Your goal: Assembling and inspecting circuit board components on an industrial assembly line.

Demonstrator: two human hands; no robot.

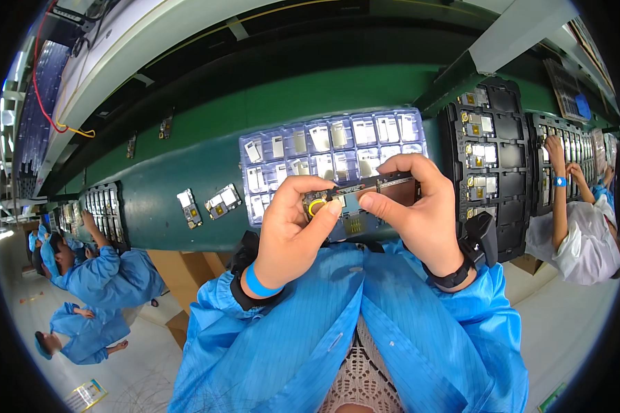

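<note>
In front of my chest, both hands hold a circuit board [354, 204] with dark edges, a bright yellow ring and gold contacts. My left hand [287, 230] pinches its left end, thumb near the ring and fingers curled behind. At the other end, my right hand [424, 210] grips it with the thumb on the near face and the index finger arched over the top. Just beyond the hands stands a clear plastic tray [300, 155] whose compartments hold small silvery metal pieces. Left of it, two circuit boards [222, 200] [189, 208] lie on the green bench.
A black tray [510, 165] with boards in its left column stands at my right, beside another black tray [565, 148]. A grey post [486, 58] rises behind them. Co-workers in blue [114, 275] sit at the left; another person's hands [555, 155] work at far right.
</note>
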